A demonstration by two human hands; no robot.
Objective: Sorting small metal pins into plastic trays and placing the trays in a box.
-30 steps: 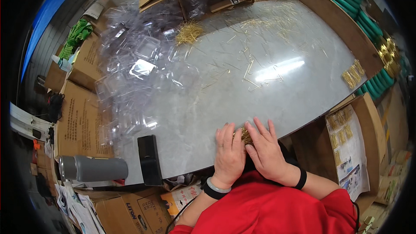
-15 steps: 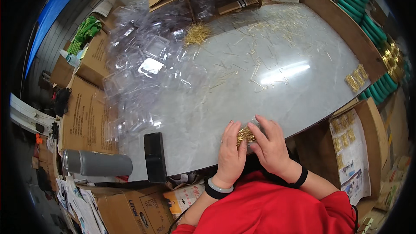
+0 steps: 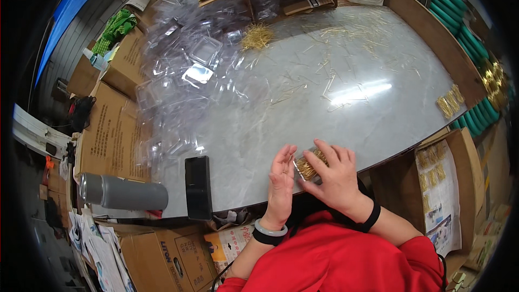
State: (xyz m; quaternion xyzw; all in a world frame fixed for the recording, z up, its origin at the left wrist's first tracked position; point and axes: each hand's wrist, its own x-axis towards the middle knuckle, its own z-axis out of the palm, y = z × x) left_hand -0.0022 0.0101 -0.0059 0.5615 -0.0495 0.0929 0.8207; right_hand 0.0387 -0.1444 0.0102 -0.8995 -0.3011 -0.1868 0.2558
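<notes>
A small clear plastic box filled with gold wire pieces (image 3: 306, 169) sits at the table's near edge. My right hand (image 3: 339, 181) grips it, fingers over the top and far side, thumb on the near side. Upright beside the box's left side is my left hand (image 3: 280, 192), fingers stretched out, holding nothing. More thin gold wire pieces (image 3: 330, 84) lie scattered across the grey table (image 3: 243, 140), and a tangled heap of them (image 3: 257, 37) rests toward the back.
Clear plastic boxes (image 3: 203, 54) pile up on the left. A dark phone (image 3: 198, 186) and a grey bottle (image 3: 127, 192) lie at the near left. Packed gold bundles (image 3: 450, 101) sit at the right edge. Below it, an open drawer (image 3: 469, 184) holds more bundles on paper.
My left hand has moved slightly left, away from the box, and turned upright. The box shows more between my hands, still in my right hand. The view has shifted a little.
</notes>
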